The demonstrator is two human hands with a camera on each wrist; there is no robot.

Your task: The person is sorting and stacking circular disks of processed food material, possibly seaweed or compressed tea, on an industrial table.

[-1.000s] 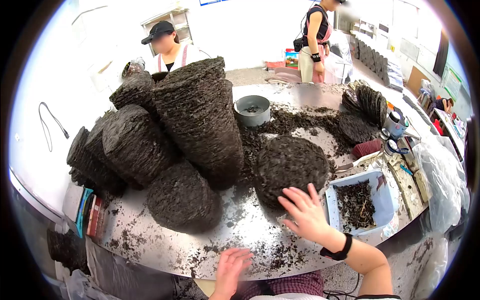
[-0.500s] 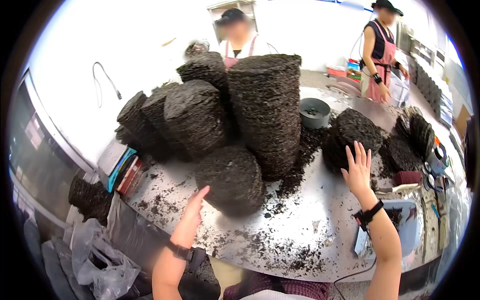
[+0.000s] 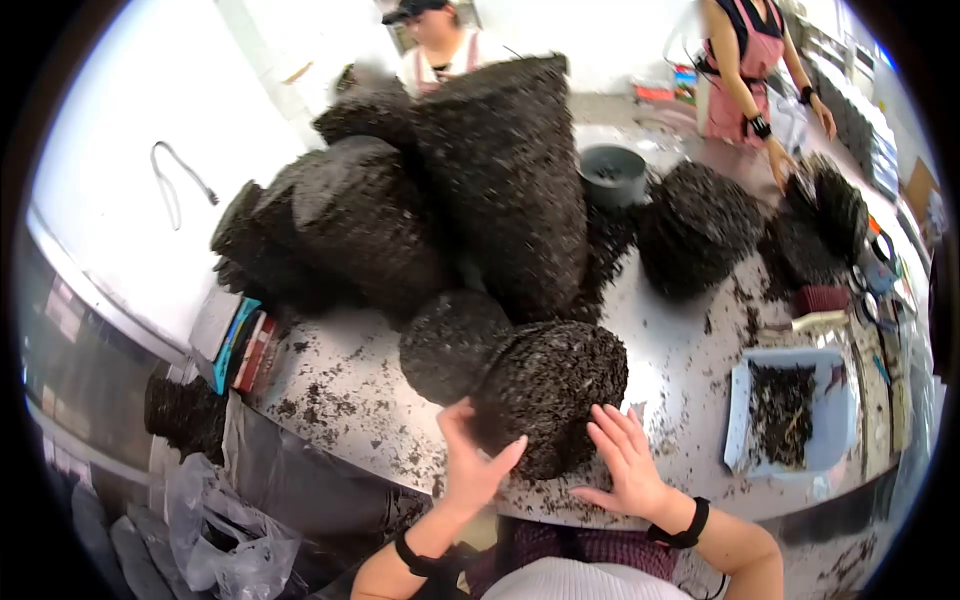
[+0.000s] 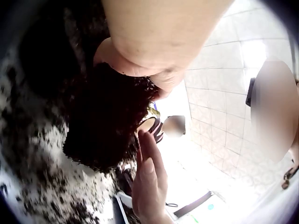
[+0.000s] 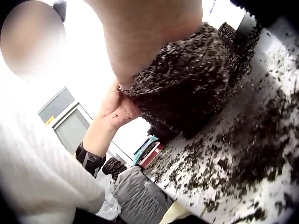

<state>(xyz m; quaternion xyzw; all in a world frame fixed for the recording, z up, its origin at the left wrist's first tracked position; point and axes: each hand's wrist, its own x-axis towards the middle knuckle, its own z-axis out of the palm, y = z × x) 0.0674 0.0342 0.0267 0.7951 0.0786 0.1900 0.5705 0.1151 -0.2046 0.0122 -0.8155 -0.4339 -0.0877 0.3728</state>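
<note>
A round stack of dark dried seaweed discs lies on its side near the front edge of the steel table. My left hand presses its near left side, fingers up against it and thumb spread. My right hand rests flat on its near right side with fingers spread. In the left wrist view my left hand's palm sits on the dark stack, with my right hand beside it. The right wrist view shows the stack and my left hand beyond it.
A tall pile of seaweed stacks fills the table's middle and left, with more stacks at the right. A grey bucket stands behind. A pale tray of scraps lies right. Crumbs cover the table. Two people stand on the far side.
A seaweed stack now lies at the front edge between both hands. My left hand came in from the left and my right hand dropped from the far stack onto it.
</note>
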